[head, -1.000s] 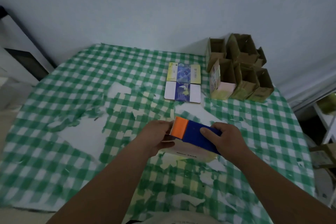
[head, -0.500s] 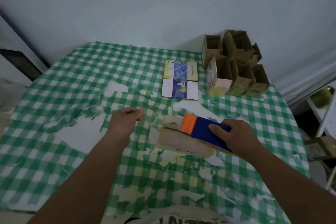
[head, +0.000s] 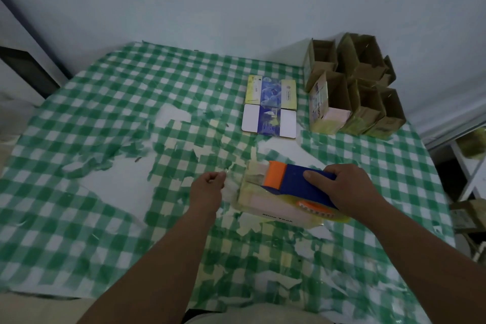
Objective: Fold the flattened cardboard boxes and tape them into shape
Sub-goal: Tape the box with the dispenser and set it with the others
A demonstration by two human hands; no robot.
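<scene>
A folded pink and yellow box (head: 273, 209) lies on the green checked table (head: 110, 118) in front of me. On top of it rests a blue tape dispenser (head: 297, 187) with an orange front, and my right hand (head: 347, 189) grips it from above. My left hand (head: 207, 188) sits just left of the box's end with its fingers curled, pinching what looks like a strip of clear tape (head: 231, 187) that runs toward the box. Two flattened printed boxes (head: 270, 109) lie side by side farther back.
A cluster of several folded brown boxes (head: 355, 87) stands open-topped at the back right, against the wall. The tablecloth is worn, with white torn patches (head: 115, 187). The table's right edge drops off to shelving (head: 468, 166).
My left hand let go of the dispenser's front, swung out to the left, then came back to the box's left end with fingers curled. My right hand slid the dispenser rightward along the box.
</scene>
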